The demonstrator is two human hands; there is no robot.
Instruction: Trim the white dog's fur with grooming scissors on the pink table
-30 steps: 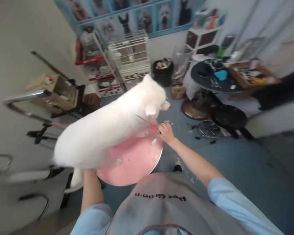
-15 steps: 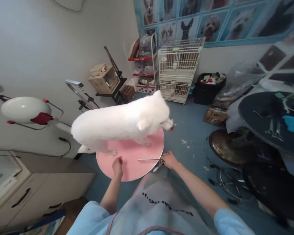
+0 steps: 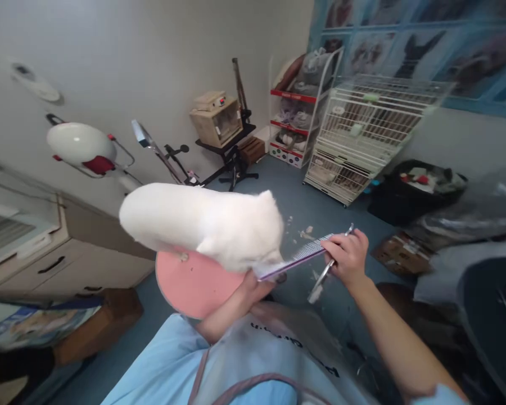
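A white fluffy dog [image 3: 202, 219] stands on a round pink table [image 3: 189, 292], its head lowered toward me. My left hand [image 3: 255, 288] is closed at the dog's muzzle, under the chin; the comb and fur partly hide its fingers. A long metal comb [image 3: 303, 257] with a purple spine reaches from my right hand [image 3: 349, 254] to the fur of the dog's face. That same hand also grips a pair of scissors [image 3: 321, 281], which slant downward with a pale tuft near the tips.
White stacked cages [image 3: 362, 135] stand at the back, beside a shelf rack [image 3: 295, 101]. On the right are a black bin [image 3: 413, 194] and a dark round table [image 3: 493, 315]. A white dryer [image 3: 82, 143] juts out on the left above cabinets [image 3: 67, 264]. Fur clippings lie on the floor.
My view has swung left. My left hand has gone from above the table to the dog's muzzle. My right hand has risen, bringing the comb to the dog's face. The dog's head has turned toward me.
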